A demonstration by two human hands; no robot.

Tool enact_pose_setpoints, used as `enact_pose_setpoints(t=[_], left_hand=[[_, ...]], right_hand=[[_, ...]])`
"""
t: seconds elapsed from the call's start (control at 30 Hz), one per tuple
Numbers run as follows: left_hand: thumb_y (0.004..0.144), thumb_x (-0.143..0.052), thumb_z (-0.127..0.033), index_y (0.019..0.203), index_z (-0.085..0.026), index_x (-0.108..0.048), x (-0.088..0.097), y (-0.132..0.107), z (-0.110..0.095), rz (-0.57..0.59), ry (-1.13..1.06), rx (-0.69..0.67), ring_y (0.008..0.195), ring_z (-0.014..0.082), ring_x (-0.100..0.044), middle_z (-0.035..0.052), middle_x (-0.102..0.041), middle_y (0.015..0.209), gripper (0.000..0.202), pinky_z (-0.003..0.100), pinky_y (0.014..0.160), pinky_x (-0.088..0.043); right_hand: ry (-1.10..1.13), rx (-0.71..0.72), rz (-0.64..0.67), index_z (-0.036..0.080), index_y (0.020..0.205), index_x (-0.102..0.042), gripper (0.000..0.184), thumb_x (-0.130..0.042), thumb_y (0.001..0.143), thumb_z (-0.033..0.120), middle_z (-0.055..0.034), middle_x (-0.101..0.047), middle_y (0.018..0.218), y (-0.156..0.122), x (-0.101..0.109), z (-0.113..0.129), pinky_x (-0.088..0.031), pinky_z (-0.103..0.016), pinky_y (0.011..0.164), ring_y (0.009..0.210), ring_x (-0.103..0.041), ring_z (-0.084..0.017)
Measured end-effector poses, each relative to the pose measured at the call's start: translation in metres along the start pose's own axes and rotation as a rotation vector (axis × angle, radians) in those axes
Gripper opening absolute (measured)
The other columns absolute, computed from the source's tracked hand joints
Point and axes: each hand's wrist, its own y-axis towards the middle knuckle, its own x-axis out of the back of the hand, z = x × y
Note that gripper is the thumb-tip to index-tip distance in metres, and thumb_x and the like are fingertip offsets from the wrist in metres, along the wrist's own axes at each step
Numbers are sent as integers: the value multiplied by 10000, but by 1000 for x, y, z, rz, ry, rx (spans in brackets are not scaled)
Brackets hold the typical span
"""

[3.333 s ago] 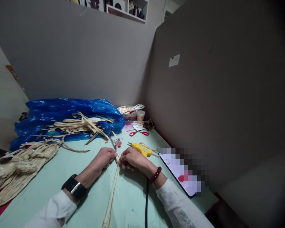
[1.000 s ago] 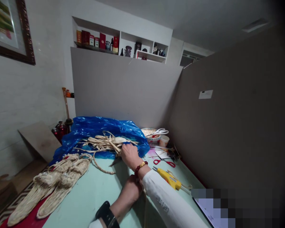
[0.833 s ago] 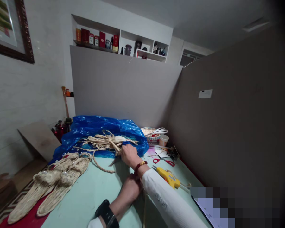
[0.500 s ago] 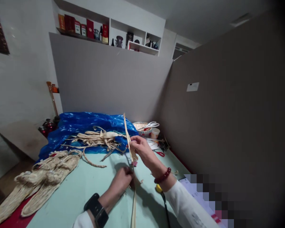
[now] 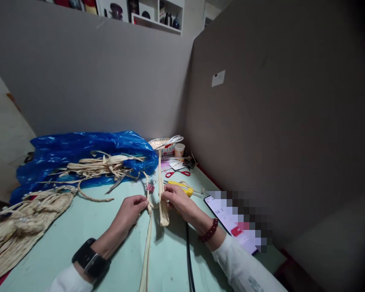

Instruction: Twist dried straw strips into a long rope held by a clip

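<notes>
My left hand [image 5: 129, 213] pinches a pale husk cord [image 5: 148, 198] at a joint where loose strands meet. From there a long husk strip [image 5: 146, 255] runs down toward the near edge. A small pink clip [image 5: 150, 188] sits on the cord just above those fingertips. My right hand [image 5: 181, 202], closed, holds a separate dried husk strip [image 5: 163, 215] upright, its wide end down and its narrow tip up. The two hands are a short way apart. Right behind my right hand lies a yellow-handled tool [image 5: 182, 187].
A blue plastic bag [image 5: 85, 142] with a husk pile [image 5: 106, 164] lies at the back left. Woven straw shoes [image 5: 30, 221] rest at left. Red-handled scissors [image 5: 178, 174], a basket [image 5: 161, 142], a cup [image 5: 179, 150] and a phone [image 5: 228, 223] are rightward. A partition [image 5: 261, 121] stands right.
The view has tilted down and turned right. My right hand has lowered the husk strip beside the cord. My left fingers now pinch the cord just below the clip.
</notes>
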Motion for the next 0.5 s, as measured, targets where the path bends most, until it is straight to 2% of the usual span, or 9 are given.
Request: enact_pose_setpoints(t=[0.1, 0.23, 0.33, 0.5], left_hand=[[572, -642, -450, 667, -143, -622, -1, -2, -1, -20, -21, 29, 367, 54, -192, -110, -307, 381, 322, 222, 396, -108], [559, -646, -429, 669, -142, -629, -4, -1, -1, -54, -37, 46, 367, 50, -189, -109, -314, 380, 308, 228, 394, -95], [556, -651, -403, 694, -141, -612, -5, 0, 1, -83, -45, 39, 370, 48, -226, -98, -374, 407, 298, 213, 386, -111], [585, -656, -337, 879, -171, -538, -3, 1, 6, -92, -92, 14, 361, 46, -255, -86, -513, 479, 358, 175, 356, -167]], right_hand=[[-14, 3, 32, 164, 650, -477, 57, -500, 649, 216, 37, -435, 619, 1, 0, 0, -323, -189, 487, 543, -390, -81], [-66, -21, 54, 172, 665, -468, 75, -523, 652, 223, 39, -457, 604, 4, 0, -4, -326, -187, 464, 528, -401, -81], [-130, -25, 48, 183, 681, -457, 87, -529, 661, 226, 47, -460, 583, 7, -1, -9, -311, -186, 446, 505, -400, -80], [-282, 27, -1, 185, 689, -463, 81, -535, 653, 194, 59, -468, 553, 11, -1, -19, -302, -188, 450, 475, -418, -76]])
